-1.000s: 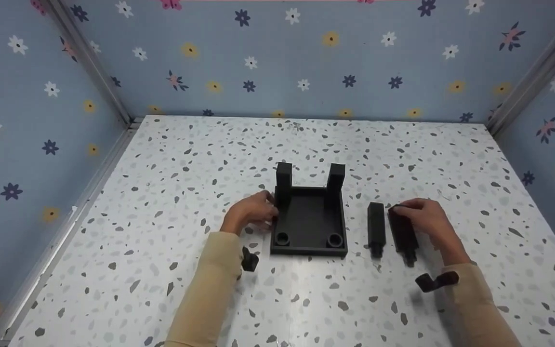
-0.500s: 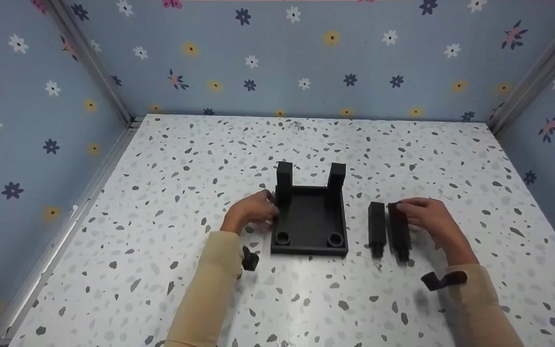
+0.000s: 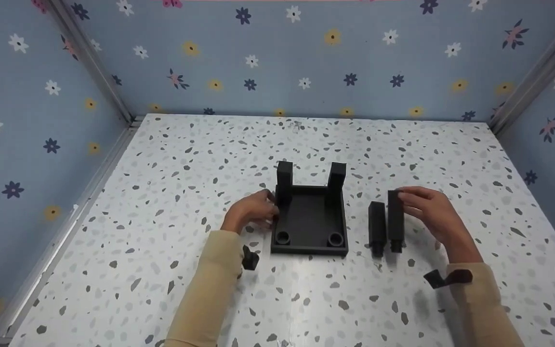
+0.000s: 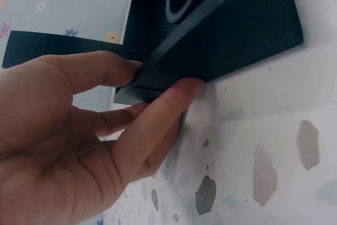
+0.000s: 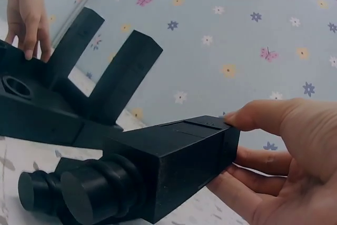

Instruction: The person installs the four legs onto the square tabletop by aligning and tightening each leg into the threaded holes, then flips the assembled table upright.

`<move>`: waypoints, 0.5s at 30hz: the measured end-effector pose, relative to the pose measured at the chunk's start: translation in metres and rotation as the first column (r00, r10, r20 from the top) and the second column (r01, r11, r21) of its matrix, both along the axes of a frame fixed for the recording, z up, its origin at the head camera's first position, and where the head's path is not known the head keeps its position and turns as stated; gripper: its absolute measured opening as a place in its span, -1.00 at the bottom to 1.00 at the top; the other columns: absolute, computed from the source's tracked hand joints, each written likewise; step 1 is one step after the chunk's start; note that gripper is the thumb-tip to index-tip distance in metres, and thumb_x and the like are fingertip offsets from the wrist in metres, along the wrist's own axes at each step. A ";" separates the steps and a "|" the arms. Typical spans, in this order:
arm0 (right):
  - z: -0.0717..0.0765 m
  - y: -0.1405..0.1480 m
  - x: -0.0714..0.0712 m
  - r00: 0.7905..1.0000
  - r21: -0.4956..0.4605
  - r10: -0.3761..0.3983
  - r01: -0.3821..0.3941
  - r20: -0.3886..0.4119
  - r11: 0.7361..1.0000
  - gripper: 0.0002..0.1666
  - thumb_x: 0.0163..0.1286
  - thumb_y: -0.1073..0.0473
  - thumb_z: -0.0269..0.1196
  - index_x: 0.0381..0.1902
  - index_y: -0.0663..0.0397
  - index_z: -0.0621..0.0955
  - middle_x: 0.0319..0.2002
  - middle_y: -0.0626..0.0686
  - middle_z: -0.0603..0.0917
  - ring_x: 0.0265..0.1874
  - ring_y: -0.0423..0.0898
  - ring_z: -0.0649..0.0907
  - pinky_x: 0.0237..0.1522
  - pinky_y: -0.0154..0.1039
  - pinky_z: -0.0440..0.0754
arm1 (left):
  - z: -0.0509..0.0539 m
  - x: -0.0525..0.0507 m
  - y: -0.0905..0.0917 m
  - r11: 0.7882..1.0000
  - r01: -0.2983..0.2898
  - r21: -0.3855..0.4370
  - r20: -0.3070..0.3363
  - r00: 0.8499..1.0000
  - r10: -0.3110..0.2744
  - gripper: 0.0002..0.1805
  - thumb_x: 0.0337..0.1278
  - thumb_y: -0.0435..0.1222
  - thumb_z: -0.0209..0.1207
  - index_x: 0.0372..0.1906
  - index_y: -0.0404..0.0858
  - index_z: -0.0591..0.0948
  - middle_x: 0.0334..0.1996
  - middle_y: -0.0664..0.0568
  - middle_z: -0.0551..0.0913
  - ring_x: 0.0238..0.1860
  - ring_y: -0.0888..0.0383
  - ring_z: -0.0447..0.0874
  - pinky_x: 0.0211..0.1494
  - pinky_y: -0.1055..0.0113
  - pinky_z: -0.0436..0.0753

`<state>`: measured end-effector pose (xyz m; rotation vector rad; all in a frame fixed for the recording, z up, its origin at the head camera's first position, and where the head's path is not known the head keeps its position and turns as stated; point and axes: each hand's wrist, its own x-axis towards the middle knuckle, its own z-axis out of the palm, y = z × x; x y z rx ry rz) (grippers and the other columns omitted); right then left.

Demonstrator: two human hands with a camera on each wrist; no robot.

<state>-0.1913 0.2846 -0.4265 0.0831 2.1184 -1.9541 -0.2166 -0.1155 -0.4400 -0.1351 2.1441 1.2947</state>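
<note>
My left hand (image 3: 253,209) grips the left side wall of a black tray-shaped base (image 3: 309,224), which lies open side up. Two square posts rise from its far corners, the left post (image 3: 284,176) and the right post (image 3: 337,176). At each near corner is a round socket. My right hand (image 3: 434,212) pinches the far end of a loose black square leg (image 3: 395,217). In the right wrist view, the held leg (image 5: 179,143) looks lifted and tilted, its ridged round peg (image 5: 100,188) pointing away from the palm. A second loose leg (image 3: 376,224) lies just left of it.
A white speckled tabletop (image 3: 200,159) lies under everything. Blue flowered panels (image 3: 297,58) stand at the back and both sides, joined by metal corner posts. A small dark device sits on each wrist.
The held leg has shifted left and away from me, straightening from a slant to near parallel with the other leg. My right hand has moved with it; my left hand keeps its place.
</note>
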 end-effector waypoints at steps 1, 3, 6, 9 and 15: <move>0.002 -0.002 0.001 1.000 -0.010 0.004 -0.004 -0.011 1.000 -0.38 0.29 0.02 0.29 0.16 0.33 0.47 -0.05 -0.08 0.64 -0.08 -0.23 0.67 0.01 -0.36 0.62 | 0.000 0.000 0.000 1.000 0.000 0.000 0.001 1.000 0.000 -0.51 0.09 -0.41 0.08 0.17 -0.33 0.33 -0.23 -0.10 0.51 -0.33 0.10 0.64 -0.20 0.26 0.71; 0.005 -0.007 0.002 0.999 -0.032 0.004 -0.005 -0.032 0.999 -0.40 0.29 0.04 0.29 0.16 0.33 0.47 -0.04 -0.06 0.62 -0.07 -0.23 0.66 0.01 -0.35 0.62 | 0.000 0.000 0.000 1.000 -0.001 0.000 0.000 1.000 0.001 -0.51 0.08 -0.41 0.08 0.17 -0.32 0.33 -0.22 -0.10 0.50 -0.33 0.10 0.63 -0.20 0.25 0.71; 0.009 -0.013 0.003 0.998 -0.043 0.006 -0.009 -0.066 0.999 -0.39 0.29 0.05 0.29 0.17 0.34 0.47 -0.01 -0.03 0.59 -0.06 -0.22 0.65 0.02 -0.36 0.62 | -0.001 -0.001 0.000 1.000 -0.001 -0.001 -0.003 1.000 0.001 -0.50 0.07 -0.41 0.09 0.17 -0.32 0.34 -0.23 -0.10 0.49 -0.32 0.09 0.63 -0.19 0.25 0.71; 0.013 -0.018 0.004 0.996 -0.063 0.005 -0.011 -0.089 0.998 -0.40 0.30 0.07 0.29 0.17 0.34 0.46 0.02 0.00 0.55 -0.04 -0.22 0.64 0.02 -0.36 0.61 | -0.001 -0.001 -0.001 1.000 -0.006 0.004 0.001 1.000 0.006 -0.50 0.07 -0.41 0.08 0.18 -0.31 0.33 -0.23 -0.10 0.50 -0.31 0.08 0.63 -0.18 0.25 0.71; 0.019 -0.029 0.007 0.991 -0.053 0.020 -0.027 -0.132 0.998 -0.41 0.31 0.06 0.27 0.19 0.31 0.47 0.06 -0.01 0.50 0.00 -0.23 0.62 0.02 -0.40 0.60 | 0.002 0.001 -0.002 1.000 -0.007 0.003 0.015 1.000 0.007 -0.49 0.12 -0.40 0.09 0.21 -0.28 0.32 -0.17 -0.12 0.52 -0.27 0.08 0.66 -0.14 0.24 0.70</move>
